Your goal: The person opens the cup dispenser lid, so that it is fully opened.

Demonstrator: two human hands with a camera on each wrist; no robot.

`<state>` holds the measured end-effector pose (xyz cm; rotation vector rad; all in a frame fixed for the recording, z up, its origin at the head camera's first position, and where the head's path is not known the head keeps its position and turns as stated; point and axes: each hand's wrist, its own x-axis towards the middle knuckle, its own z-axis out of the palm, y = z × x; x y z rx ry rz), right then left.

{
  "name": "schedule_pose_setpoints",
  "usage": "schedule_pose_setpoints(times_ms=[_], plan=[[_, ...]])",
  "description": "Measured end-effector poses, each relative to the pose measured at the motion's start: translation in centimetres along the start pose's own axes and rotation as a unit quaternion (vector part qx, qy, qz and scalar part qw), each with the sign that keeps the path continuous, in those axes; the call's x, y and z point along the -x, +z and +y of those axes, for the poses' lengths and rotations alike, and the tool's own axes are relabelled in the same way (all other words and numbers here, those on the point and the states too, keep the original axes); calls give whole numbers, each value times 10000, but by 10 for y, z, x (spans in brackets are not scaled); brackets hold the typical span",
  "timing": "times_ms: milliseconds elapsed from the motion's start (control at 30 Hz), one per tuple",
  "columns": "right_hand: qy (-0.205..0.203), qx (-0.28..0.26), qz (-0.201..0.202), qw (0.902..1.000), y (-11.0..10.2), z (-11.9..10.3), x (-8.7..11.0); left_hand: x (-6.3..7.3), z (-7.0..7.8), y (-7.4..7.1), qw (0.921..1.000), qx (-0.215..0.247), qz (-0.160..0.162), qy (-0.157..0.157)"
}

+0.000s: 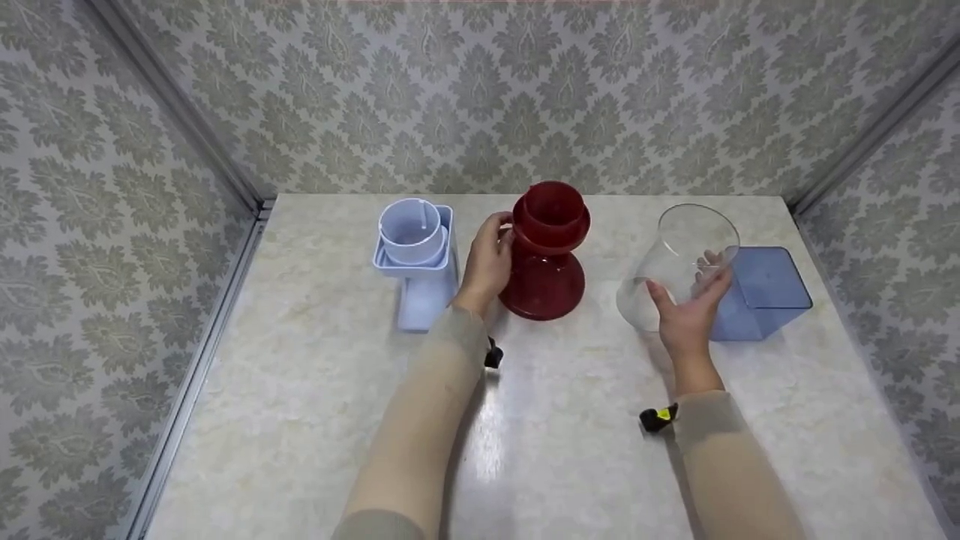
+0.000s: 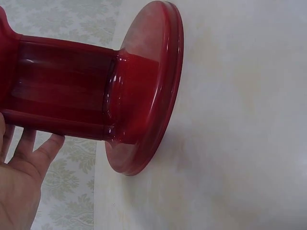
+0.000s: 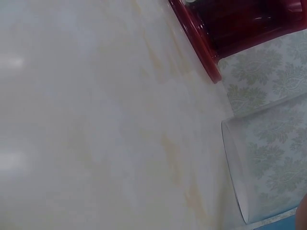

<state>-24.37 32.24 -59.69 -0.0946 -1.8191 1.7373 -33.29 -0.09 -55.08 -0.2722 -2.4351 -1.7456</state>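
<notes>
A glossy red stand (image 1: pixel 541 289) with a cup-shaped top and a wide round foot stands upright at the middle back of the table. My left hand (image 1: pixel 487 259) is at its left side; in the left wrist view the fingers (image 2: pixel 45 151) lie against its column and partly pass behind it. My right hand (image 1: pixel 690 315) grips a clear, vase-shaped container (image 1: pixel 671 262), thumb on the near side and fingers showing through the far wall. The right wrist view shows that container's rim (image 3: pixel 232 167) close to the tabletop; whether they touch I cannot tell.
A pale blue stand (image 1: pixel 424 300) with a round cup on top is left of my left hand. Right of the clear container sits a translucent blue square container (image 1: pixel 772 277). Patterned walls (image 1: pixel 480 97) close in the table (image 1: pixel 570 450) at the back and sides.
</notes>
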Motion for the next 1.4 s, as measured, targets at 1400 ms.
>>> schedule_pose_setpoints(times_ms=[1400], plan=[[-1841,1835,-394,9648,-89,-103,-56,98,97,-114,9536,-1610,-273,2531]])
